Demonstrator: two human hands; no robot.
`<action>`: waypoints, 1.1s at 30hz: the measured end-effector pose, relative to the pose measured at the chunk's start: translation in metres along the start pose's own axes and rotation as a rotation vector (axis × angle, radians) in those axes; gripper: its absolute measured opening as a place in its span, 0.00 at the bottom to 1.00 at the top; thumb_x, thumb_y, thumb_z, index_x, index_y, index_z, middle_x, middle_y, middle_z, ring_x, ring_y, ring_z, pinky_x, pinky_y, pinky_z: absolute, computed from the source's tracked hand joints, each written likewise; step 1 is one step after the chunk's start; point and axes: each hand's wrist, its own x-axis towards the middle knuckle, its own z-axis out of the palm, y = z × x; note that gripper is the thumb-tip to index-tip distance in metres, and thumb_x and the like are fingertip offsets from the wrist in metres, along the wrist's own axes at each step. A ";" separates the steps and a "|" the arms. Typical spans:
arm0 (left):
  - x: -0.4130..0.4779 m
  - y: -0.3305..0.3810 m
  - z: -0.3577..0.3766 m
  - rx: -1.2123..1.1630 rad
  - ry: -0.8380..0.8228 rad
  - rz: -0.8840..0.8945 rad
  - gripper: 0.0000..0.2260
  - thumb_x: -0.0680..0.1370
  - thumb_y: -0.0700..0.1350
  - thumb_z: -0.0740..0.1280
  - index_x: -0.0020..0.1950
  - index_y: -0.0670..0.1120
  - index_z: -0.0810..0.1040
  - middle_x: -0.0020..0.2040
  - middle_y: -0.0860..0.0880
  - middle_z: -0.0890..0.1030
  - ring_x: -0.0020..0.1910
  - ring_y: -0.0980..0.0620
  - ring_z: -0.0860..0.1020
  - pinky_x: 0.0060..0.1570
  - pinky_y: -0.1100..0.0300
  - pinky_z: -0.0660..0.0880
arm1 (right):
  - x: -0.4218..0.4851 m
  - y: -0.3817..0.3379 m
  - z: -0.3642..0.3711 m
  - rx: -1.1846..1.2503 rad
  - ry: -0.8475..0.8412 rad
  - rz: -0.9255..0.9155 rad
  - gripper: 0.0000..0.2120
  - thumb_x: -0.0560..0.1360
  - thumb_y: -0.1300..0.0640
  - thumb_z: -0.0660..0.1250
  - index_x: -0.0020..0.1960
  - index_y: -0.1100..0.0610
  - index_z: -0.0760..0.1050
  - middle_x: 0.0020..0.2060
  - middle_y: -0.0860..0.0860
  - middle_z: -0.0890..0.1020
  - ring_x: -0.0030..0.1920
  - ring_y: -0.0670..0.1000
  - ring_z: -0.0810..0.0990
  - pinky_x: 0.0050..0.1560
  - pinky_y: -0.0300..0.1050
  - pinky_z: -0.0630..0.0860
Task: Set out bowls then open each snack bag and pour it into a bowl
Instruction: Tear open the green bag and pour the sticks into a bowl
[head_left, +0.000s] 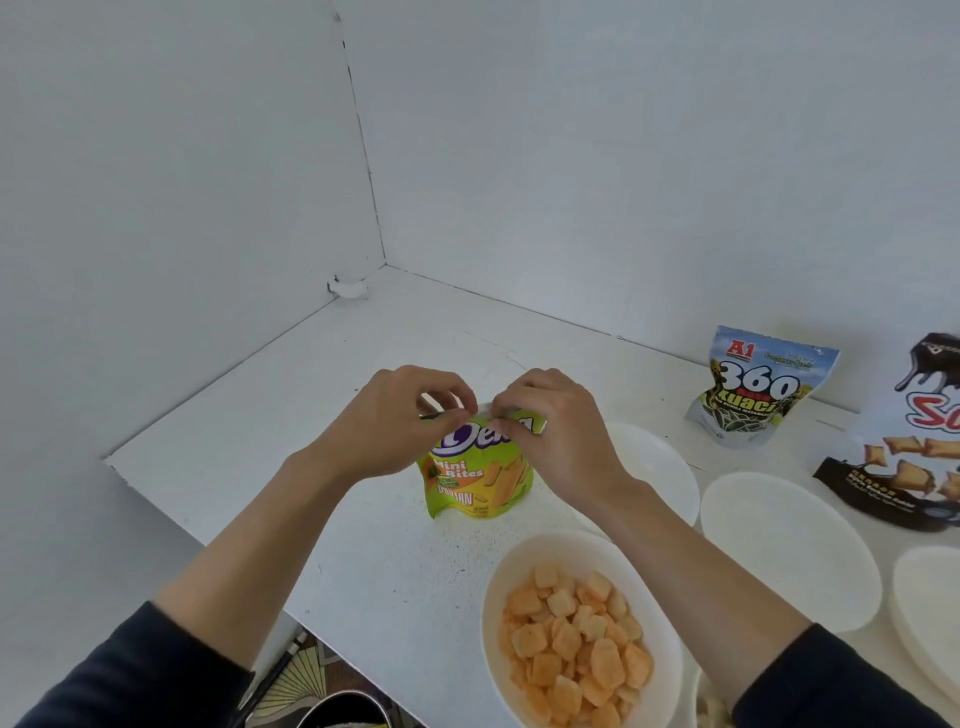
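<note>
Plain white walls met at a corner seam; white speckled tabletop; patterned floor below the table edge.

Setting: we log this as a plain domestic corner, likely a home snack spot, not a fitted kitchen. Evidence: a white table pushed into bare white walls meeting at 12 o'clock; retail snack pouches standing at 2 o'clock; white bowls at 3 to 4 o'clock, one holding orange crackers at 5 o'clock. At 7 o'clock we note patterned floor covering below the table edge.
</note>
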 end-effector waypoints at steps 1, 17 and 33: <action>0.001 0.000 -0.002 -0.009 -0.006 -0.008 0.07 0.79 0.48 0.70 0.44 0.61 0.81 0.44 0.58 0.84 0.42 0.60 0.83 0.42 0.63 0.78 | 0.000 0.000 -0.001 0.005 0.023 -0.010 0.05 0.71 0.61 0.77 0.46 0.54 0.85 0.41 0.47 0.82 0.45 0.51 0.78 0.46 0.56 0.76; 0.012 0.011 -0.009 -0.066 -0.040 -0.152 0.03 0.73 0.48 0.76 0.40 0.54 0.87 0.37 0.56 0.86 0.41 0.59 0.84 0.26 0.74 0.69 | -0.008 0.004 0.002 0.003 -0.051 -0.069 0.05 0.77 0.63 0.70 0.46 0.55 0.76 0.46 0.44 0.76 0.51 0.48 0.72 0.55 0.51 0.70; 0.022 0.004 -0.011 -0.150 -0.147 -0.116 0.02 0.75 0.44 0.77 0.43 0.46 0.88 0.39 0.49 0.87 0.40 0.53 0.85 0.37 0.64 0.79 | -0.004 0.007 -0.003 0.081 -0.116 -0.043 0.04 0.78 0.63 0.69 0.47 0.55 0.77 0.51 0.43 0.69 0.54 0.51 0.73 0.58 0.52 0.73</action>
